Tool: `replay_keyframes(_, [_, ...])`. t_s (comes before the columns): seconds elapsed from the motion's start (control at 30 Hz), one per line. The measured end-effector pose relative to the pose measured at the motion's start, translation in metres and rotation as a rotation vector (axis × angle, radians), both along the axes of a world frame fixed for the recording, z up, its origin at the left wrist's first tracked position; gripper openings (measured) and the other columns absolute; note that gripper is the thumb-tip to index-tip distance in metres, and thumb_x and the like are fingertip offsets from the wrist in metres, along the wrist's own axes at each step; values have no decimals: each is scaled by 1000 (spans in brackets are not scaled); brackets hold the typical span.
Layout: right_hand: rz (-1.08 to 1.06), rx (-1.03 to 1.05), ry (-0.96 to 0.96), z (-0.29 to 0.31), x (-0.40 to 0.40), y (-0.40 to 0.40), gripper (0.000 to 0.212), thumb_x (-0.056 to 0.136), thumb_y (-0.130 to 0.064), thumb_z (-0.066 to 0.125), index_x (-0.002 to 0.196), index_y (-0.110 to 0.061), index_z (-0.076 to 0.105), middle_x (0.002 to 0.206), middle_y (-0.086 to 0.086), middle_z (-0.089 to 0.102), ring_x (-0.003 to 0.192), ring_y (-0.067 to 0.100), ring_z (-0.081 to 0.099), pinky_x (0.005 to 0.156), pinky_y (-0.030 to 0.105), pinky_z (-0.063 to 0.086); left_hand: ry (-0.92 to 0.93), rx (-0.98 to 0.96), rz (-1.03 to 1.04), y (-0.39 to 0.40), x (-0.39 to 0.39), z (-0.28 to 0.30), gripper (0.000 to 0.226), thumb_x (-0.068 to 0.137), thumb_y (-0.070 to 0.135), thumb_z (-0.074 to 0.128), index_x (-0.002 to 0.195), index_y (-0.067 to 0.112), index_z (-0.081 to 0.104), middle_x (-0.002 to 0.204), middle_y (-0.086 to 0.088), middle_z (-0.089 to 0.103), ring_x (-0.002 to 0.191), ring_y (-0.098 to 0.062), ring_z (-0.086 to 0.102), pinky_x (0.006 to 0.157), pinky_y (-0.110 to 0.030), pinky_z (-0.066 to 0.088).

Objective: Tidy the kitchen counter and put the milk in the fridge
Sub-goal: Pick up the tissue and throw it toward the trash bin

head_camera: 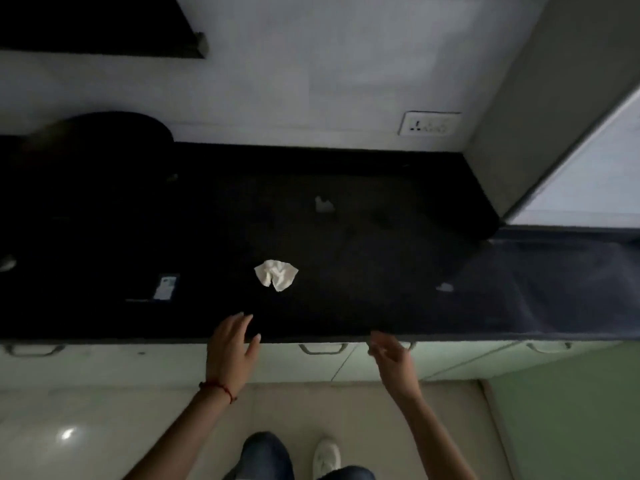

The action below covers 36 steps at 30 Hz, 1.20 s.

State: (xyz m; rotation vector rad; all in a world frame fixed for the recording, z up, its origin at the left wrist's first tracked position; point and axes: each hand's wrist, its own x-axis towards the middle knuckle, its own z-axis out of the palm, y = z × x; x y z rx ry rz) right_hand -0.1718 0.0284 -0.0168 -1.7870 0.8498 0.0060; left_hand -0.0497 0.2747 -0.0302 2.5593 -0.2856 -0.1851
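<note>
A crumpled white tissue [276, 278] lies in the middle of the black kitchen counter [363, 244]. My left hand [231, 344] hovers at the counter's front edge just below the tissue, fingers apart, holding nothing. My right hand [389, 355] is blurred in front of the drawers to the right, fingers loosely spread and empty. A small pale scrap [323, 204] lies farther back on the counter, and another pale scrap [445, 287] lies at the right. No milk is in view.
A small light rectangular object [164, 287] lies at the counter's left front. A dark round shape [114, 133] stands at the back left. A wall socket [429, 123] sits above the counter. A grey tall panel [554, 98] bounds the right. Drawer handles [322, 348] run below.
</note>
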Motion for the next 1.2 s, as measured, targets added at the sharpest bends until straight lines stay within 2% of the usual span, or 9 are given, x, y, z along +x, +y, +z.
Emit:
replay_keyframes(0.1, [129, -20, -33, 21, 56, 3, 30, 90, -19, 53, 119, -11, 58, 102, 2, 64, 100, 19, 62, 86, 30, 49, 14, 181, 34, 4, 12, -11, 48, 79, 31, 55, 119, 4, 57, 131, -21, 53, 124, -42, 46, 97, -58, 43])
replay_keyframes(0.23, [326, -138, -66, 39, 119, 27, 32, 91, -21, 50, 122, -13, 55, 111, 2, 62, 100, 13, 56, 84, 24, 43, 65, 317, -2, 11, 22, -20, 56, 78, 44, 41, 116, 9, 60, 128, -18, 58, 117, -40, 54, 88, -57, 48])
replay_keyframes(0.33, [467, -264, -106, 39, 161, 50, 31, 91, -20, 49, 121, -15, 54, 115, 1, 59, 108, 20, 55, 84, 27, 43, 69, 367, -47, 19, 24, -21, 56, 76, 46, 36, 112, 14, 62, 121, -13, 64, 109, -35, 61, 80, -51, 53])
replay_keyframes(0.53, [735, -627, -68, 8, 205, 82, 47, 91, -23, 47, 137, -22, 36, 146, 2, 36, 134, 22, 32, 107, 37, 34, 129, 382, -83, 23, 24, -17, 59, 91, 50, 11, 114, 22, 58, 119, -2, 66, 108, -23, 64, 82, -40, 54])
replay_keyframes(0.63, [829, -753, -15, -9, 200, 84, 44, 92, -21, 44, 135, -20, 38, 143, 3, 39, 129, 24, 35, 106, 36, 33, 156, 373, -71, 24, 24, -20, 53, 83, 53, 25, 116, 25, 56, 119, 1, 66, 109, -20, 63, 83, -39, 54])
replay_keyframes(0.73, [731, -759, -57, -15, 197, 86, 37, 91, -17, 46, 128, -15, 48, 129, 8, 50, 118, 28, 43, 96, 36, 43, 163, 382, -84, 27, 27, -20, 53, 89, 52, 10, 118, 26, 45, 119, 3, 66, 108, -18, 64, 83, -37, 54])
replay_keyframes(0.93, [662, -697, 42, -11, 191, 82, 32, 89, -13, 49, 121, -13, 51, 120, 8, 51, 112, 24, 47, 88, 34, 50, 154, 392, -160, 28, 38, -17, 51, 72, 51, 35, 107, 25, 61, 113, -1, 68, 103, -21, 65, 79, -37, 57])
replay_keyframes(1.07, [311, -505, 12, -5, 162, 65, 22, 87, -13, 53, 108, -11, 61, 105, 7, 59, 89, 21, 58, 72, 28, 51, 97, 370, -299, 18, 45, -18, 45, 73, 51, 40, 106, 27, 60, 114, 0, 67, 104, -20, 64, 79, -35, 57])
replay_keyframes(1.2, [-113, -350, -65, 3, 102, 39, 12, 85, -10, 58, 92, -13, 67, 89, -3, 61, 76, 15, 59, 63, 18, 45, 4, 292, -568, -18, 48, -10, 42, 63, 49, 68, 100, 28, 63, 108, 4, 69, 103, -18, 64, 77, -30, 57])
